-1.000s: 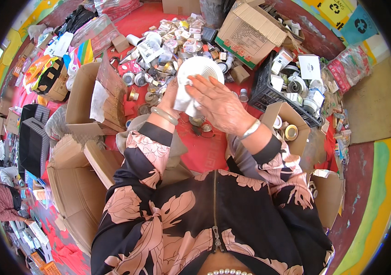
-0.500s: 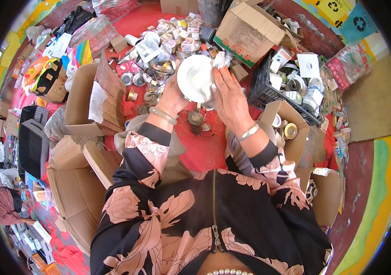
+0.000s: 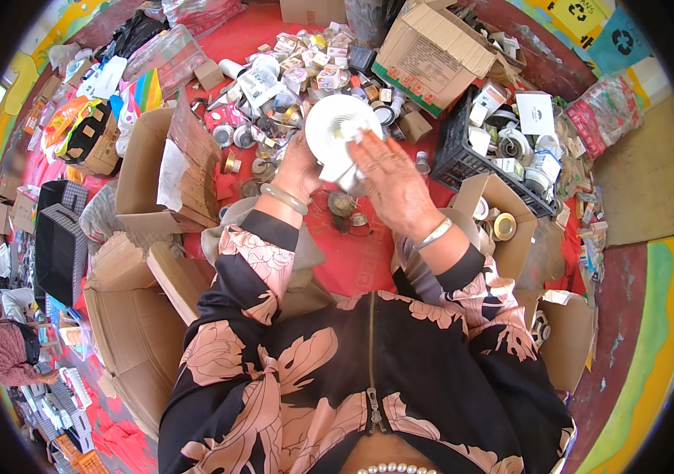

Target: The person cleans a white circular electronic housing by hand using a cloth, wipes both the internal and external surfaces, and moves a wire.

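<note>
My left hand (image 3: 302, 164) grips a round white ceiling downlight (image 3: 327, 117) by its left edge, its ribbed face turned up toward me. My right hand (image 3: 394, 183) presses a crumpled white cloth (image 3: 343, 171) against the face of the light, fingers stretched over it. Part of the cloth hangs below the light's lower rim, and the right palm's underside is hidden. Below the hands, small dark metal parts (image 3: 342, 205) lie on the red floor covering (image 3: 345, 257).
A heap of small boxes and lamp parts (image 3: 274, 87) spreads ahead. A black crate (image 3: 451, 150) of fixtures stands right, near a carton with round fittings (image 3: 503, 225). Open cartons (image 3: 135, 316) flank me on the left. A person (image 3: 9, 347) works at far left.
My right hand has slid from the light's right edge left across its face, bringing the cloth along. The light stays in my left hand at nearly the same place.
</note>
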`<state>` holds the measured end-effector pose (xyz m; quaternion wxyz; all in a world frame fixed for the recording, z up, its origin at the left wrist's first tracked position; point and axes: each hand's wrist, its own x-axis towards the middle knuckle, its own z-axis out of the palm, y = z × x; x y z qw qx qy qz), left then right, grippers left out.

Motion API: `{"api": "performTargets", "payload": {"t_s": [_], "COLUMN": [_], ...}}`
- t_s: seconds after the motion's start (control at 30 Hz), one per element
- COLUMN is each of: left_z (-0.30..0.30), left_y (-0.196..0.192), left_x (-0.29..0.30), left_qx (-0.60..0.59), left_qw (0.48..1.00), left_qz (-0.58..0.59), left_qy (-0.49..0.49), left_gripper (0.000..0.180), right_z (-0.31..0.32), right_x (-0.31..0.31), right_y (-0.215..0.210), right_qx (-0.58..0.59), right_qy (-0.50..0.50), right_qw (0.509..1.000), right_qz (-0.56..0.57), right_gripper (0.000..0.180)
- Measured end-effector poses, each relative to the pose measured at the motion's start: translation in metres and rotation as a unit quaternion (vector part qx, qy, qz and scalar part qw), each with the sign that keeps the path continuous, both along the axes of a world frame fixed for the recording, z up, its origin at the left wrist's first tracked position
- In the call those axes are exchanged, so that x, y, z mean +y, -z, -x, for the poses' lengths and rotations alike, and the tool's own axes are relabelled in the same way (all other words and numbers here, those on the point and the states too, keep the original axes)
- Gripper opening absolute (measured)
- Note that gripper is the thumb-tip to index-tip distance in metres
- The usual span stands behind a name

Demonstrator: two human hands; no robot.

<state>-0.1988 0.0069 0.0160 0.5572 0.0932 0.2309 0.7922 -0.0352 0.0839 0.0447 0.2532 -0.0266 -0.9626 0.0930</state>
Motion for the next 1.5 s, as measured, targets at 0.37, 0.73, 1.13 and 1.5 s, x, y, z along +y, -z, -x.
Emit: {"api": "performTargets", "payload": {"t_s": [0.37, 0.73, 1.13, 1.5], "left_z": [0.003, -0.019, 0.01, 0.003], "left_y": [0.033, -0.004, 0.016, 0.013], "left_x": [0.018, 0.001, -0.002, -0.003], "left_qx": [0.026, 0.117, -0.102, -0.049], "left_qw": [0.997, 0.992, 0.989, 0.994], "left_qz": [0.073, 0.049, -0.105, -0.083], "left_qy": [-0.019, 0.001, 0.01, 0.051], "left_gripper": [0.056, 0.053, 0.05, 0.05], "right_z": [0.034, 0.036, -0.021, -0.014], "right_x": [-0.018, 0.007, 0.023, 0.024], "right_y": [-0.009, -0.009, 0.004, -0.022], "right_qx": [0.028, 0.092, 0.161, 0.206], "right_qy": [-0.045, 0.082, 0.132, 0.141], "right_qw": [0.998, 0.992, 0.968, 0.789], "right_qz": [0.024, -0.004, 0.139, 0.561], "right_gripper": [0.049, 0.046, 0.03, 0.015]}}
